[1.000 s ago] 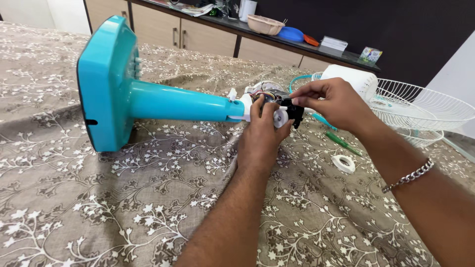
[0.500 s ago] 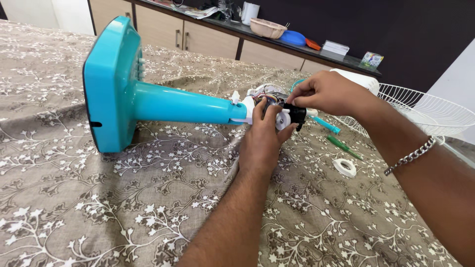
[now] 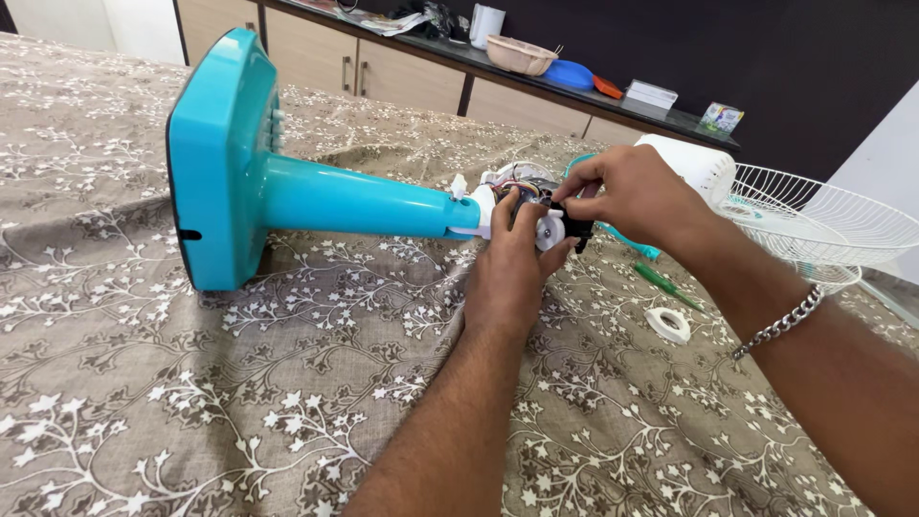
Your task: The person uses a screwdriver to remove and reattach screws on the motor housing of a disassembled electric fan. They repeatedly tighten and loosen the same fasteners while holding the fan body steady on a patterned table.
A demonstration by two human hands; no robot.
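— At the near end of the stand, what gripped what?
— The left hand (image 3: 512,273) cupped the motor assembly (image 3: 538,213) from below; the right hand (image 3: 632,196) pinched its black part, possibly a switch.
— And the fan?
— The teal fan stand (image 3: 364,203) lay sideways, long axis running left to its base (image 3: 215,163), on the floral tablecloth (image 3: 191,402).

Fan stand lying on its side on worktop, parts to its right.
Base (image 3: 218,163) left, pole (image 3: 364,203) runs right to motor unit (image 3: 536,206); screwdriver (image 3: 663,282), tape roll (image 3: 667,324) right of it; wire guard (image 3: 823,225) far right; cabinet counter (image 3: 536,77) behind.
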